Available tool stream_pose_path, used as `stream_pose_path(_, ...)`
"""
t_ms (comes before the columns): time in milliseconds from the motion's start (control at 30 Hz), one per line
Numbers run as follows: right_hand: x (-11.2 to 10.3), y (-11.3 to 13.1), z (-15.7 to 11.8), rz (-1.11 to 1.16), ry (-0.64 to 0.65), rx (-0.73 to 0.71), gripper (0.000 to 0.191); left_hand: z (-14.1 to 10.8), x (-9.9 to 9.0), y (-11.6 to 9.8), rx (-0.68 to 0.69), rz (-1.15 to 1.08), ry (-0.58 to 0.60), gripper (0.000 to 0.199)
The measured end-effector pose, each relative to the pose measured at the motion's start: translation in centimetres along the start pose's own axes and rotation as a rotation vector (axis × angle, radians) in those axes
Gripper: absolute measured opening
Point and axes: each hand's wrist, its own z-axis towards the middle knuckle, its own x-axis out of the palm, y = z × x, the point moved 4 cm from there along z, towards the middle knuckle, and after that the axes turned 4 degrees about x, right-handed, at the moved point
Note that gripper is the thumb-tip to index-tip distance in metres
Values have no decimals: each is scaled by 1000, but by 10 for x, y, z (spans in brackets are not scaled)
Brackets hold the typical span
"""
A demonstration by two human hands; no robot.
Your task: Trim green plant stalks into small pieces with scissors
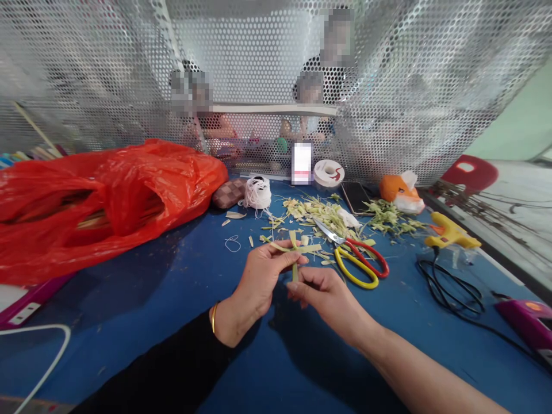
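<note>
Pale green leaf strips (308, 249) cross each other above the blue table. Thumb and fingers of my left hand (259, 273) pinch them near the crossing. The lower strip end runs down into the closed fingers of my right hand (321, 286). Part of the crossing is hidden behind my left thumb. Just beyond my right hand lie scissors (354, 261) with one red and one yellow handle, blades resting by a heap of leaf scraps (321, 213). A ball of white string (257, 193) sits behind my left hand.
A red plastic bag (172, 195) covers the left side. At the back are a lit phone (301, 164), a ribbon roll (329, 173) and a dark phone (357, 198). To the right lie a yellow glue gun (452, 231), its black cord and a purple power strip (526, 328). Perforated sheeting (254, 52) hangs behind; people sit beyond.
</note>
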Motion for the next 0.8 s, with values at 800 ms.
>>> stream_pose_path(800,-22,30,-11,-529,-372,-354,30,3,4,-2,56,272,128,22)
